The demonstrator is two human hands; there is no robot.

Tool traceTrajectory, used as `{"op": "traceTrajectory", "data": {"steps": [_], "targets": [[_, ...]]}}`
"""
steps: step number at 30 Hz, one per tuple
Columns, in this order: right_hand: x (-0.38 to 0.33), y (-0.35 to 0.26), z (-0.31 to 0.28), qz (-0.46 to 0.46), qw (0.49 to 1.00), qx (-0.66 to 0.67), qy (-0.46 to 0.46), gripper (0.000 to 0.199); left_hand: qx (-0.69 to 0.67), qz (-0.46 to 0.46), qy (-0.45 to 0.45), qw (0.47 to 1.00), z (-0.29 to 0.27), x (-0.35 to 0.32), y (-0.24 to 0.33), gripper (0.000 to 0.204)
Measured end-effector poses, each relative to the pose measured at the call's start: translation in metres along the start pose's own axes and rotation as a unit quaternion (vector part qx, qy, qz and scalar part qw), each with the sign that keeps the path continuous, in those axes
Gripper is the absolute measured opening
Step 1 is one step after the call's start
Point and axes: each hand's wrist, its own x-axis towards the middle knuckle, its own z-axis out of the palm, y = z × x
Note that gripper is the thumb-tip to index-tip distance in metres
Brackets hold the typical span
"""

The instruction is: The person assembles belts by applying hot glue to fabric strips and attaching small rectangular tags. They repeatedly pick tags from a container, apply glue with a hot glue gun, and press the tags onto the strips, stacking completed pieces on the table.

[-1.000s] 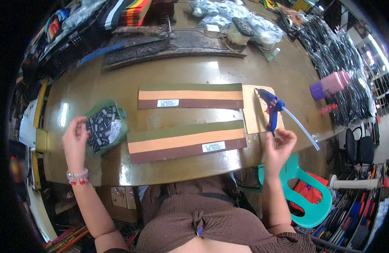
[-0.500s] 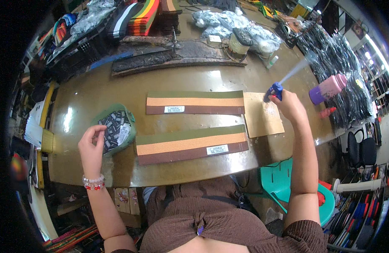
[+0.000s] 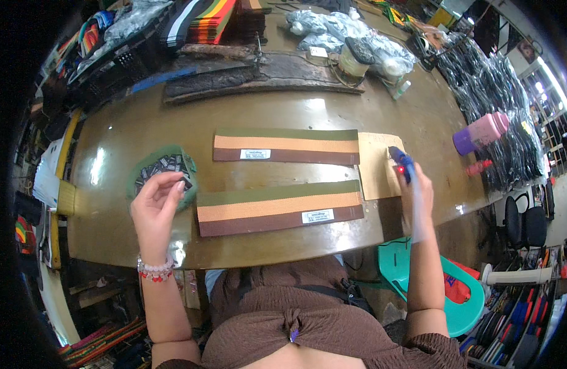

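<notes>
Blue glue gun [image 3: 402,163] is gripped in the right hand [image 3: 417,187], fingers closed round its handle, a red light showing on its body. It sits over a tan sheet of card [image 3: 377,161] at the right end of the brown counter [image 3: 296,107].

Left hand [image 3: 154,206] is raised over the counter's left part, fingers loosely curled with thumb and forefinger drawn together; whether they pinch a small label cannot be told. Just beyond it stands a green tray [image 3: 173,165] of small dark labels.

Two striped bands of olive, tan and brown lie flat between the hands: the far band [image 3: 286,146] and the near band [image 3: 279,208], each bearing a small white tag. A pink and purple bottle [image 3: 479,133] lies well apart to the right.
</notes>
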Motion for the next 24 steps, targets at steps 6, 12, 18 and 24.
{"op": "traceTrajectory", "data": {"steps": [6,12,18,24], "targets": [[0.041,-0.002,-0.036,0.063,0.992,0.003,-0.112,0.042,-0.036,0.020,-0.089,0.995,0.045,-0.004,0.009,0.015],[0.053,-0.021,-0.055,0.030,0.986,-0.092,-0.140,0.041,-0.079,-0.031,-0.147,0.986,0.079,-0.014,0.023,0.016],[-0.036,-0.063,-0.047,-0.132,0.958,0.253,-0.034,0.029,-0.157,-0.073,-0.124,0.977,0.090,-0.014,0.022,0.022],[-0.097,-0.102,-0.041,-0.251,0.927,0.277,-0.034,0.031,-0.154,-0.050,-0.133,0.978,0.099,-0.013,0.027,0.021]]}}
